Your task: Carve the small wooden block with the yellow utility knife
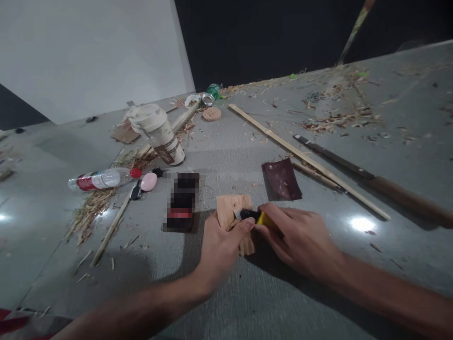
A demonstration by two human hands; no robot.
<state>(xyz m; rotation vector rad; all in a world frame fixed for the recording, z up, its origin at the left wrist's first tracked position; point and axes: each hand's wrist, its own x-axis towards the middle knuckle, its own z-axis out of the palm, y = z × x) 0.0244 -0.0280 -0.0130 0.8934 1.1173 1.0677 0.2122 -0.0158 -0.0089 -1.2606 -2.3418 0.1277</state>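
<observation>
My left hand [224, 245] is closed on a pale wooden block [226, 205], its thumb stretched toward the knife. My right hand [297, 233] grips a yellow and black utility knife [249, 215]. The blade end meets the upper face of the block, near the left thumb. Part of the knife's handle is hidden by my right fingers, and the left hand covers the block's middle. A dark red sheet, perhaps sandpaper [282, 180], lies just beyond my right hand. To the left of the block is a blurred-out dark rectangular thing [182, 203].
On the grey floor [226, 156] stands a tilted-looking paper cup [163, 134]. Leftward lie a plastic bottle [102, 178] and a pink oval thing [148, 182]. A green can [211, 94] is farther back. Rightward are a long wooden strip [304, 156], a long-handled blade [371, 179] and scattered shavings [332, 120].
</observation>
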